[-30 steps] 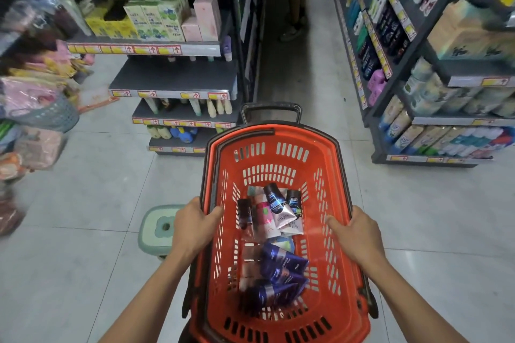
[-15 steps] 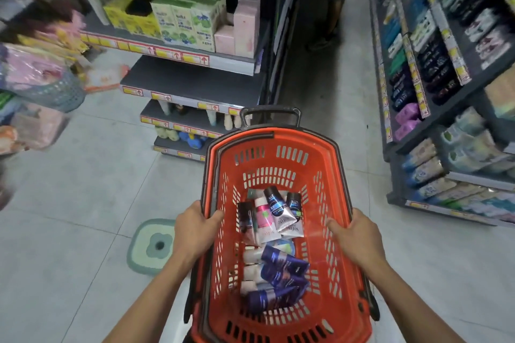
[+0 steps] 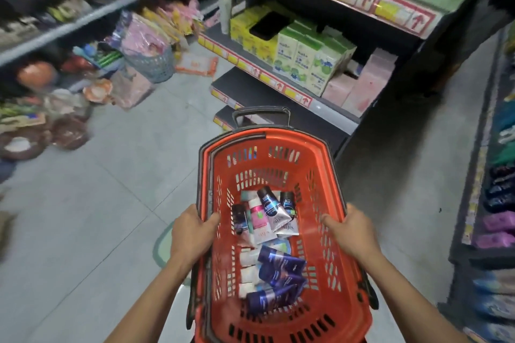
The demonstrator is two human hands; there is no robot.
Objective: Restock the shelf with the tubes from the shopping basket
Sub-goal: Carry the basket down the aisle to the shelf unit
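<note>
I carry a red plastic shopping basket in front of me. My left hand grips its left rim, thumb hooked inside. My right hand grips the right rim the same way. Several tubes lie loose on the basket's bottom: pink, white and silver ones at the far end, dark blue ones nearer me. A dark shelf unit stands straight ahead, just beyond the basket's black handle.
Green-and-white cartons and pink boxes fill the shelf ahead. Blurred packets and a grey basket crowd the left racks and floor. Another shelf with bottles runs along the right. A green floor mat lies under my left hand.
The view has swung left and closer to the shelf with the green cartons. Both hands keep their grip on the basket rims, and the tubes have barely shifted.
</note>
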